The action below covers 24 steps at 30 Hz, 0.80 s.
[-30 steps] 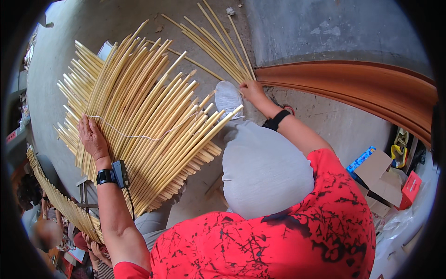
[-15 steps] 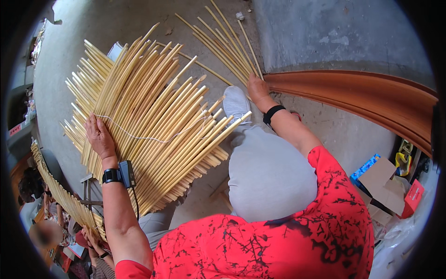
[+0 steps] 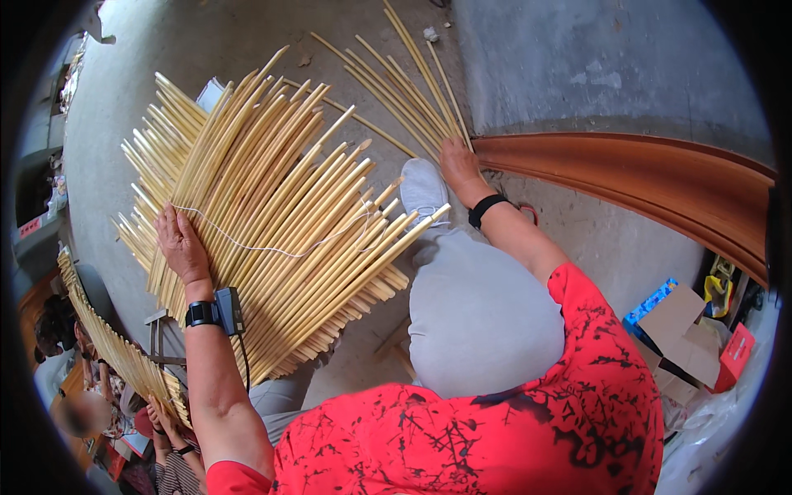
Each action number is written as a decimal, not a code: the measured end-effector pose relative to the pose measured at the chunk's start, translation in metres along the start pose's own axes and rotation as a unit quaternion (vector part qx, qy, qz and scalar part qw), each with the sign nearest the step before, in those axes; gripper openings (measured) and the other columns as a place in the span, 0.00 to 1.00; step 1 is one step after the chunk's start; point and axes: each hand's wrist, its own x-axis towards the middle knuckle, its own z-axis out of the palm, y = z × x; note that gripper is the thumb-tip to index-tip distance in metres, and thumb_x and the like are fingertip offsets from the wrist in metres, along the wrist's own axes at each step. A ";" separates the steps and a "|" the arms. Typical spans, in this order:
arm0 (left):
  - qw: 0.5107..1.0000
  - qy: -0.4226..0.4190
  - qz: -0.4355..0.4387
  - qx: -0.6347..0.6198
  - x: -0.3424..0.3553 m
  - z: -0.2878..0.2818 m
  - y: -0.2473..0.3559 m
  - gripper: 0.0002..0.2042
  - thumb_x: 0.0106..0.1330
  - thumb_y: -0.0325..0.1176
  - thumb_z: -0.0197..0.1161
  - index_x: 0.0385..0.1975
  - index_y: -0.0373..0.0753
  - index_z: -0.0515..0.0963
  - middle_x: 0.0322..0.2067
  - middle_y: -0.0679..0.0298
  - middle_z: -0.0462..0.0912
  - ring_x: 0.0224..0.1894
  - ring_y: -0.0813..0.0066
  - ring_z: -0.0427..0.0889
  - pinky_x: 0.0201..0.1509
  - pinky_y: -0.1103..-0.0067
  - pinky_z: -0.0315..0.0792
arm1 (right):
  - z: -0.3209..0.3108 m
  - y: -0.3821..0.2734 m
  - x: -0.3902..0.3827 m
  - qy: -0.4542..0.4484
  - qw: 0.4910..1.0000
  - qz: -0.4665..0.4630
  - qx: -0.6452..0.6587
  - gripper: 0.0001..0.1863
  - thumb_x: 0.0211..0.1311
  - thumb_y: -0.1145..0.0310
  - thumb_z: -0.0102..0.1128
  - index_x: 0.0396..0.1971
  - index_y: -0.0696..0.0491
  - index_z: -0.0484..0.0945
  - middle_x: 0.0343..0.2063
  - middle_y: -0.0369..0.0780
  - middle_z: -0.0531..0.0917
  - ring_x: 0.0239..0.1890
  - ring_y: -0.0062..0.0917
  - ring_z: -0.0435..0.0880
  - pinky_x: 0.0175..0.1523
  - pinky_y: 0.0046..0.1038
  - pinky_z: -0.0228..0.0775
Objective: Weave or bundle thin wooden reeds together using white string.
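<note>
A mat of pale yellow sticks (image 3: 305, 206), strung with white cord (image 3: 247, 245), spreads over my left leg, its stick ends uneven. My left hand (image 3: 181, 243) rests flat on it at the left side, fingers stretched out near the cord. My right hand (image 3: 459, 167) is beside my grey shoe (image 3: 422, 188), fingers curled round the lower ends of several loose sticks (image 3: 412, 91) that fan out on the concrete floor.
A curved brown wooden board (image 3: 627, 173) runs along the grey wall (image 3: 577, 58). Opened cardboard boxes (image 3: 676, 330) stand at the right. At the lower left, co-workers' hands (image 3: 165, 421) are by another long stick mat (image 3: 115, 338).
My right hand has risen from the fingertip position beside my shoe onto the loose sticks, fingers now curled round them. The whole view has shifted slightly; my left hand stays on the mat.
</note>
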 end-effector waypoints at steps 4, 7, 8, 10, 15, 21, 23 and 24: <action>1.000 0.004 -0.001 0.002 -0.001 0.000 0.000 0.21 0.67 0.44 0.44 0.56 0.43 0.66 0.57 0.53 0.65 0.61 0.53 0.58 0.65 0.68 0.49 | 0.003 -0.001 0.001 -0.014 1.000 0.027 -0.006 0.05 0.54 0.71 0.49 0.27 0.56 0.71 0.32 0.48 0.74 0.31 0.44 0.78 0.35 0.39 0.73; 1.000 0.008 -0.002 0.004 -0.001 0.001 0.002 0.21 0.67 0.44 0.45 0.56 0.43 0.66 0.57 0.53 0.65 0.61 0.54 0.58 0.65 0.68 0.49 | 0.004 -0.001 0.006 -0.032 0.999 0.028 -0.029 0.07 0.53 0.75 0.46 0.31 0.56 0.72 0.33 0.50 0.76 0.32 0.43 0.80 0.36 0.37 0.74; 1.000 0.009 -0.002 0.006 -0.001 0.000 0.004 0.21 0.66 0.44 0.45 0.56 0.43 0.67 0.56 0.53 0.65 0.61 0.54 0.58 0.65 0.68 0.49 | 0.004 -0.002 0.007 -0.031 0.999 0.028 -0.029 0.07 0.53 0.75 0.46 0.31 0.56 0.72 0.33 0.50 0.76 0.32 0.43 0.80 0.36 0.37 0.74; 1.000 0.008 -0.004 0.006 -0.001 -0.001 0.005 0.21 0.66 0.44 0.45 0.55 0.43 0.67 0.56 0.53 0.65 0.61 0.54 0.58 0.65 0.68 0.49 | 0.003 -0.006 0.009 -0.030 0.998 0.053 -0.023 0.07 0.53 0.74 0.46 0.31 0.57 0.72 0.34 0.50 0.76 0.33 0.43 0.80 0.37 0.36 0.74; 1.000 0.010 -0.007 0.006 -0.003 0.000 -0.001 0.20 0.66 0.44 0.45 0.55 0.43 0.67 0.57 0.54 0.65 0.61 0.54 0.58 0.64 0.68 0.49 | -0.003 -0.007 0.011 -0.077 0.996 0.028 -0.032 0.08 0.53 0.73 0.46 0.32 0.57 0.73 0.34 0.49 0.77 0.34 0.43 0.80 0.38 0.37 0.74; 1.000 0.005 -0.006 0.003 0.000 0.008 0.008 0.21 0.66 0.46 0.44 0.57 0.47 0.66 0.58 0.56 0.64 0.63 0.56 0.56 0.65 0.63 0.45 | -0.037 0.011 0.005 -0.042 0.997 -0.013 0.056 0.08 0.47 0.70 0.52 0.25 0.59 0.73 0.28 0.49 0.78 0.31 0.41 0.79 0.35 0.39 0.71; 1.000 0.011 -0.012 0.004 -0.002 0.004 0.005 0.21 0.66 0.47 0.44 0.57 0.47 0.66 0.58 0.55 0.63 0.63 0.56 0.56 0.65 0.63 0.45 | -0.074 0.004 -0.001 -0.034 0.997 -0.034 0.058 0.09 0.45 0.69 0.54 0.24 0.60 0.74 0.25 0.48 0.79 0.29 0.40 0.79 0.33 0.38 0.70; 1.000 0.011 -0.016 0.012 -0.004 -0.001 0.002 0.21 0.66 0.47 0.43 0.57 0.48 0.65 0.58 0.55 0.63 0.63 0.55 0.56 0.65 0.63 0.45 | -0.098 -0.004 -0.005 -0.071 0.988 -0.022 0.134 0.09 0.44 0.68 0.55 0.22 0.59 0.74 0.24 0.49 0.78 0.28 0.41 0.79 0.33 0.36 0.70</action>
